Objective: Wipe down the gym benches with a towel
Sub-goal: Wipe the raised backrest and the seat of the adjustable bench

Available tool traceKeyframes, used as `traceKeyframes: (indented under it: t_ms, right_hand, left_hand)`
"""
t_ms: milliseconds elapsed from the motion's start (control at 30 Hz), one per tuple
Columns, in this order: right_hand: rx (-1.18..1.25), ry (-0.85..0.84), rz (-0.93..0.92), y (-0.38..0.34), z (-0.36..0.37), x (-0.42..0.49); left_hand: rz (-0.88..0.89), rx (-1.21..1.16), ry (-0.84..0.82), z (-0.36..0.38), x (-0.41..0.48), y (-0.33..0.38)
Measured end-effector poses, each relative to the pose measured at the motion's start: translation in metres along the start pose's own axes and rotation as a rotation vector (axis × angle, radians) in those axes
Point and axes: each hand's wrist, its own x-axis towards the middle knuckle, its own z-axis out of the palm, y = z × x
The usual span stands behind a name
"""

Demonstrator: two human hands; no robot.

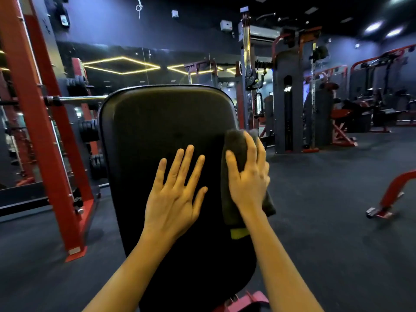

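Observation:
A black padded bench back (157, 122) rises in front of me, tilted away. My left hand (175, 192) lies flat on the pad's middle with its fingers spread and straight. My right hand (247, 174) presses a dark grey towel (236, 140) against the pad's right edge, thumb and fingers spread over the cloth. The towel hangs down past the wrist, and a yellow-green tag (239, 233) shows at its lower end.
A red rack upright (47, 140) with a barbell (78, 99) and weight plates stands at the left. Cable machines (290, 104) and other benches fill the back right. A red bench foot (387, 199) lies on the dark rubber floor at the right.

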Motion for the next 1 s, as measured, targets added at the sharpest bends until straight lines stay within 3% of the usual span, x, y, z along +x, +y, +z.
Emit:
traceKeyframes:
  t_ms: [200,433,567,767,867,1000]
  right_hand:
    - [0.084,-0.041,0.094,0.043,-0.005,-0.068]
    - [0.202,-0.084,-0.002,0.003,-0.01,0.026]
    - [0.324,-0.075,0.111,0.01,-0.013,0.016]
    - [0.27,-0.155,0.15,0.056,-0.021,-0.069]
    - [0.121,-0.212,0.173,0.054,-0.019,-0.079]
    - [0.121,-0.069,0.125,0.022,-0.008,-0.038]
  left_hand:
    - [-0.003,0.048,0.018,0.003,0.001,0.002]
    - [-0.005,0.077,0.012,0.003,0.001,0.004]
    - [-0.008,0.078,0.026,0.004,0.0,0.004]
    - [-0.016,0.064,0.038,0.004,0.001,0.005]
    - [-0.022,0.059,0.042,0.004,0.001,0.006]
    - [-0.015,0.059,0.051,0.006,0.001,0.005]
